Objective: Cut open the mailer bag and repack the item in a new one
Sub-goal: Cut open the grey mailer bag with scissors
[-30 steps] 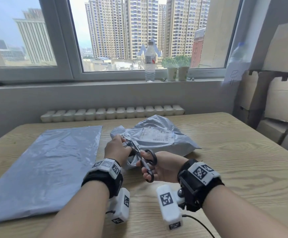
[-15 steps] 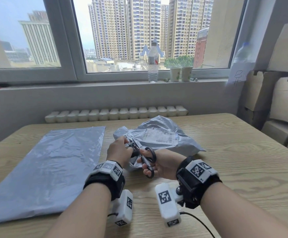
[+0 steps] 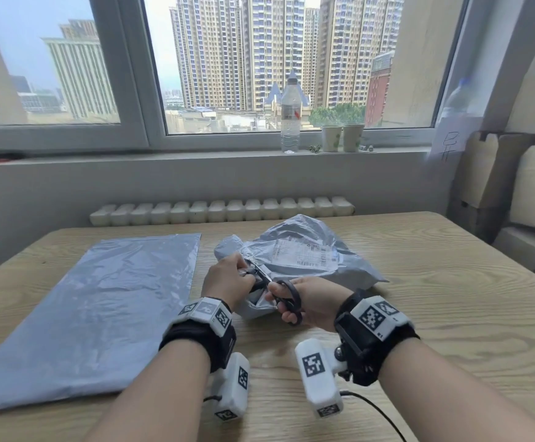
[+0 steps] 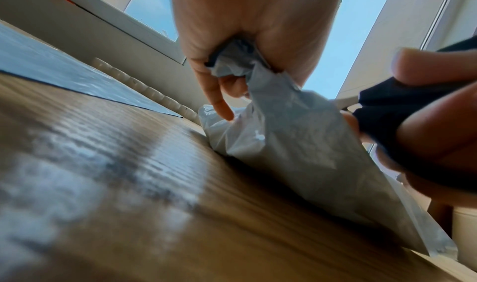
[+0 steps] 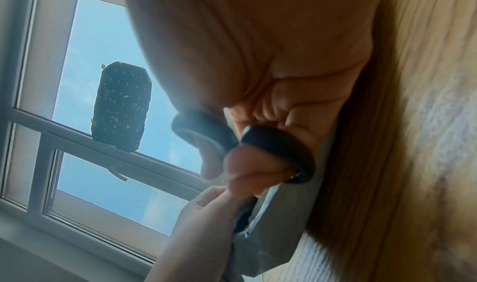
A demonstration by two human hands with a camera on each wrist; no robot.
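Observation:
A filled grey mailer bag with a white shipping label lies on the wooden table in the head view. My left hand grips the bag's near edge, bunched in its fingers; the grey plastic hangs from that fist. My right hand holds black-handled scissors, fingers through the loops. The blades point up-left into the bag's edge beside the left hand. A flat new grey mailer lies to the left.
A white radiator runs behind the table's far edge. A water bottle and two paper cups stand on the windowsill. Cardboard boxes are stacked at the right. A cable trails from the right wrist.
The scissor handles have closed together and the blades have moved further into the bag's edge. My left hand keeps its grip on the bag.

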